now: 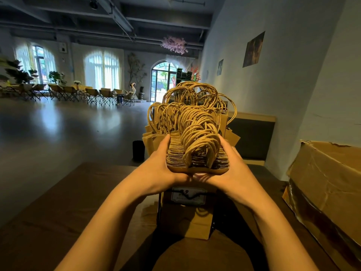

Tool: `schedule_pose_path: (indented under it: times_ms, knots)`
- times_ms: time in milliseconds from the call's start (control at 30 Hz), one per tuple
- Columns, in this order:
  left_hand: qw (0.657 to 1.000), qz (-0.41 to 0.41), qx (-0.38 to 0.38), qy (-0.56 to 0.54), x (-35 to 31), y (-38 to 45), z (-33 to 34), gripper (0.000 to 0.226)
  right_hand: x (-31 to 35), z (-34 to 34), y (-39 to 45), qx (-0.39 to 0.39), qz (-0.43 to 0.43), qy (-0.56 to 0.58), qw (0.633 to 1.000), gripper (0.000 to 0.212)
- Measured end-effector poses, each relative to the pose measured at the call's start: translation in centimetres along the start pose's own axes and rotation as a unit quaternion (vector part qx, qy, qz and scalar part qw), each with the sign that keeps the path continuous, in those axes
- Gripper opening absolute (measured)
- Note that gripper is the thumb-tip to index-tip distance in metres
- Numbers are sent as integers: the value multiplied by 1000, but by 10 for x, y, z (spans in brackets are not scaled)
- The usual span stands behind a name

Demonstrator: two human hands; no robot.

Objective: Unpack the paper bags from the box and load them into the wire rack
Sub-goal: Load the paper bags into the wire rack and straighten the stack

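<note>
Both hands clamp a thick stack of paper bags (pixel 197 163) from either side: the left hand (pixel 156 165) presses its fingers and thumb round the stack's left end, the right hand (pixel 234 169) does the same on the right end, and the twisted paper handles (pixel 199 132) bunch up between them. The stack is held in the air above the dark table (pixel 78 202), just over more bags that already stand upright in a row running away from the person. Those standing bags suggest the loading is well under way, though the wire rack itself is hidden by them and cannot be made out. The cardboard box (pixel 328 184) sits at the right, its inside out of view, so how many bags remain cannot be told.
</note>
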State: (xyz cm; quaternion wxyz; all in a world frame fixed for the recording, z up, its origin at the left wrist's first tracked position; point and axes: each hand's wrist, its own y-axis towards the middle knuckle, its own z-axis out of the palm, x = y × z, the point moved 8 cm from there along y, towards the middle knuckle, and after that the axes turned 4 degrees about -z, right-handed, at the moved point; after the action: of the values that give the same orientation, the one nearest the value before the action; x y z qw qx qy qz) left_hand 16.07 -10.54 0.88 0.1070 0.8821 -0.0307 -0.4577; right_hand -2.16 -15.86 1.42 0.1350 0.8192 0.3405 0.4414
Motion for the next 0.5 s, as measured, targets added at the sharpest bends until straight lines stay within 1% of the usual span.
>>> schedule_pose_path:
  times_ms: [100, 167, 300, 333, 433, 500]
  knots:
    - [997, -3, -25, 67, 0, 1, -8, 125, 1, 1, -1, 3, -11, -5, 1000, 124]
    - [994, 11, -39, 98, -4, -1, -11, 124, 0, 2, -3, 11, -8, 1, 1000, 125]
    - [993, 42, -48, 102, -13, -4, -6, 108, -3, 3, -5, -4, 13, 40, 999, 134]
    - [992, 44, -51, 108, -12, -3, -7, 108, -3, 3, -4, -3, 18, 36, 999, 135]
    - [989, 38, -52, 135, -9, 1, -9, 122, -4, 1, -2, 8, 27, -36, 999, 133]
    - [988, 36, -52, 140, -8, 3, -11, 123, -2, -2, -1, 12, 26, -57, 998, 132]
